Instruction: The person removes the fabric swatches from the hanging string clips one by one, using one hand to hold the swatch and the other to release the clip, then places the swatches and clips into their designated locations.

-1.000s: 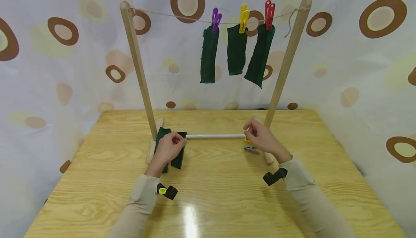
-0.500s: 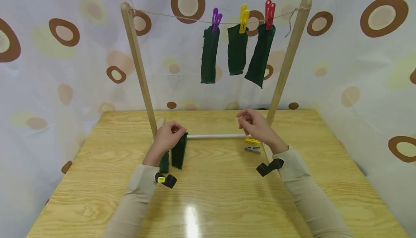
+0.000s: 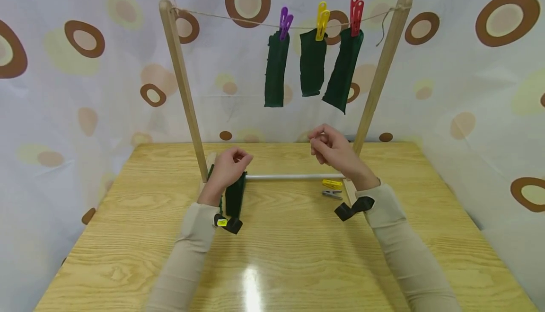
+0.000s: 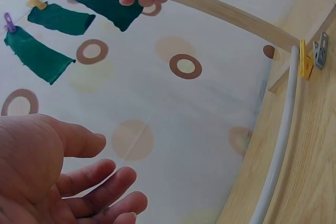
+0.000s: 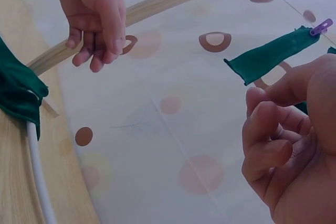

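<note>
My left hand [image 3: 227, 170] hovers in front of the green cloth strip [image 3: 235, 196] that drapes over the left end of a white rod [image 3: 294, 176]. Its fingers are loosely bent, and the left wrist view shows nothing between them. Below the hanging strips, my right hand [image 3: 334, 150] is raised with relaxed, half-curled fingers, also holding nothing. Three green cloth strips hang from a string [image 3: 230, 18]: one by a purple clothespin [image 3: 285, 24], one [image 3: 312, 68] by a yellow clothespin [image 3: 322, 22], one by a red clothespin [image 3: 356, 17].
Wooden posts [image 3: 180, 80] stand at both ends of the string, with the rod joining them low down. Near the right post's foot, a yellow clothespin [image 3: 332, 184] and a grey clothespin [image 3: 332, 194] lie on the wooden table [image 3: 294, 245]. A patterned sheet covers the back.
Both hands have risen. The left has shifted rightward, the right slightly leftward, uncovering the two clothespins on the table. The hanging strips keep their places on the string.
</note>
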A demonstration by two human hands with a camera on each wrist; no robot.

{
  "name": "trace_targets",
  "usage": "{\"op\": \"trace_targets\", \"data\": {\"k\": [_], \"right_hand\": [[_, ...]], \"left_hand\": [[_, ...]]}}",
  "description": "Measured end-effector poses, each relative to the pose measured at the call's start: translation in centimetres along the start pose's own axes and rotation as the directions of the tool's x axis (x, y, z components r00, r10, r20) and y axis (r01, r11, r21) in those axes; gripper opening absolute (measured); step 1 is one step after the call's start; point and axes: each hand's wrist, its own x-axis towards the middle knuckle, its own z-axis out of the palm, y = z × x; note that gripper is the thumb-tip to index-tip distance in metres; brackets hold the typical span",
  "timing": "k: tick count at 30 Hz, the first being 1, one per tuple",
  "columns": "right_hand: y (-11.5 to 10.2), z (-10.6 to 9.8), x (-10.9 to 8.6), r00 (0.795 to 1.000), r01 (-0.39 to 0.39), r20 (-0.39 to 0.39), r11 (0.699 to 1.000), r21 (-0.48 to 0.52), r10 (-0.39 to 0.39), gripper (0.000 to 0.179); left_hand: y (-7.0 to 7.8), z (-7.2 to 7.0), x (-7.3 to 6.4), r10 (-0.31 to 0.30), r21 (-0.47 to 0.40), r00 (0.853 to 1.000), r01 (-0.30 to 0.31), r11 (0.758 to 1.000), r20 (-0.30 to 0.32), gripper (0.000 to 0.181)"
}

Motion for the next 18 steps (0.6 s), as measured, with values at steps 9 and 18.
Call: {"op": "trace_targets", "data": {"k": [9, 18], "right_hand": [[-1.5, -0.3, 0.9, 1.0, 0.008, -0.015, 1.0, -0.009, -0.008, 0.017], [-3.5, -0.6, 2.0, 0.996, 0.085, -0.012, 0.993, -0.076, -0.086, 0.017]], "left_hand": [[0.6, 0.5, 1.4, -0.025, -0.079, 0.999, 0.022, 0.997, -0.03, 0.031], [2.0, 0.6, 2.0, 0.039, -0.138, 0.995, -0.052, 0.989, -0.095, 0.032]]}}
